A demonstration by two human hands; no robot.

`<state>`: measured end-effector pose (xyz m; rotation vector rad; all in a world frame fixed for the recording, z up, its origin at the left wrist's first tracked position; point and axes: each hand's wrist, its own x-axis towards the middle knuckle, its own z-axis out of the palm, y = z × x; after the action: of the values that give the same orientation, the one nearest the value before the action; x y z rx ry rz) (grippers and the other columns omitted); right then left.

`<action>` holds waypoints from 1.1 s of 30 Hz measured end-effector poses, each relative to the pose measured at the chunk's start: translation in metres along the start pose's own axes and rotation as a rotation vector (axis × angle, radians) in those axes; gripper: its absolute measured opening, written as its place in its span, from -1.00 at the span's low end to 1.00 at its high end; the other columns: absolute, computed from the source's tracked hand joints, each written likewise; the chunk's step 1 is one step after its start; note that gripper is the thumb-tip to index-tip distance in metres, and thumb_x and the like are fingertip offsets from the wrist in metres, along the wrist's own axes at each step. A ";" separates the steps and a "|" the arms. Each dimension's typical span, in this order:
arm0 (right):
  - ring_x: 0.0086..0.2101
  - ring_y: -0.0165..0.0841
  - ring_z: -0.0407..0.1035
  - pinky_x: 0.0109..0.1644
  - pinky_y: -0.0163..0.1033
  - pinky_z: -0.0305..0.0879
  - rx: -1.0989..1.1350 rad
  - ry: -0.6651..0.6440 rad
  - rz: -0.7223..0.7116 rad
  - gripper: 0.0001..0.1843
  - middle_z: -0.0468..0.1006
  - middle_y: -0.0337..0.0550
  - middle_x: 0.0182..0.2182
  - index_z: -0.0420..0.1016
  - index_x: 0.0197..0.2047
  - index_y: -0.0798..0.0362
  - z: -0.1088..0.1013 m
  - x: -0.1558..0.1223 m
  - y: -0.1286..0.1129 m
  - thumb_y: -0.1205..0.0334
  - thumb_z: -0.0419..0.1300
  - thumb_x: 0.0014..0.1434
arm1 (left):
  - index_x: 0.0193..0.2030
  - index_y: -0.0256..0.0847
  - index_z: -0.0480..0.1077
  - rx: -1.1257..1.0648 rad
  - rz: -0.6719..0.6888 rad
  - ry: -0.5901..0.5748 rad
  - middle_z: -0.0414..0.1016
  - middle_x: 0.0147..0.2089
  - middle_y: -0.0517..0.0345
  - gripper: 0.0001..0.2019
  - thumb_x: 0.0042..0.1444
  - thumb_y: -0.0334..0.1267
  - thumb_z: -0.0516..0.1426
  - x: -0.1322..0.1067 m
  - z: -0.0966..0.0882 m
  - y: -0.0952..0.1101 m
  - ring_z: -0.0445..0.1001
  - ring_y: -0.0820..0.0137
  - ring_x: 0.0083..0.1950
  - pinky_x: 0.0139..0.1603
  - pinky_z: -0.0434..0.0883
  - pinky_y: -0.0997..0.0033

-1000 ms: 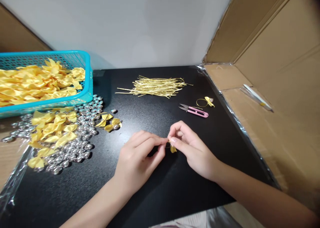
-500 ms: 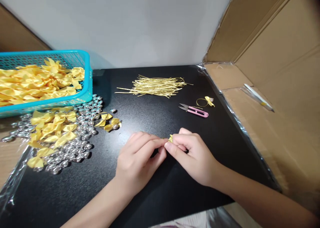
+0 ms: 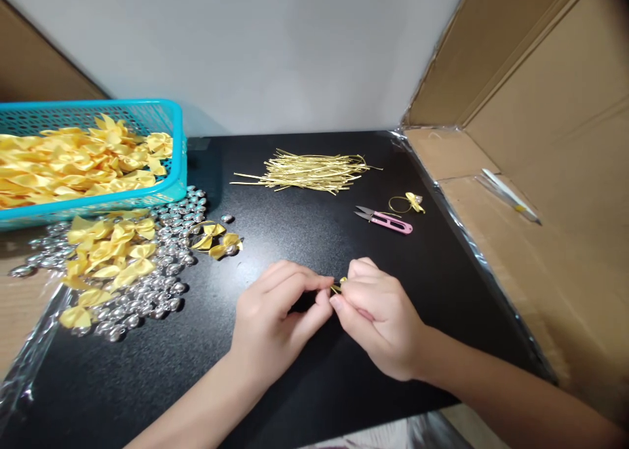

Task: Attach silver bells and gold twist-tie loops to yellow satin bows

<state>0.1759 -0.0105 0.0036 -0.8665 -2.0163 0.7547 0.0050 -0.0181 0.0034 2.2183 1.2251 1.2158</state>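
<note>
My left hand [image 3: 282,314] pinches the end of a thin gold cord [image 3: 336,288] between thumb and fingertips. My right hand [image 3: 381,314] is closed close beside it, gripping the same cord. A scrap of yellow, perhaps a ribbon bow, peeps out at the right fingertips; the fingers hide most of it. Beyond the hands lie pink-handled thread snips [image 3: 386,220] and a looped gold cord with a yellow bow and silver bead [image 3: 414,202]. Further back is a bundle of gold cords [image 3: 314,172].
A turquoise basket [image 3: 183,154] full of yellow bows stands at the left. Silver beads [image 3: 164,285] and loose yellow bows [image 3: 113,249] are heaped before it on the black table [image 3: 196,383]. White tweezers [image 3: 511,196] lie on cardboard at the right.
My hands have drawn slightly apart, exposing a short stretch of gold cord between them. The whole view has shifted a little, with the things on the table unmoved.
</note>
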 end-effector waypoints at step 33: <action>-0.57 -0.45 0.16 -0.45 -0.27 0.15 0.343 0.119 0.607 -0.78 0.30 -0.30 -0.66 0.65 -0.38 0.06 -0.003 0.001 -0.006 0.15 0.22 0.17 | -0.25 -0.19 0.56 -0.257 -0.216 0.114 0.62 -0.39 0.16 -0.82 0.04 -0.51 0.24 -0.004 0.006 0.005 0.54 0.44 -0.41 -0.36 0.48 0.44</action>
<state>0.1760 -0.0123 0.0097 -1.2919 -1.4552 1.3017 0.0110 -0.0233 0.0011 1.8069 1.2356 1.3422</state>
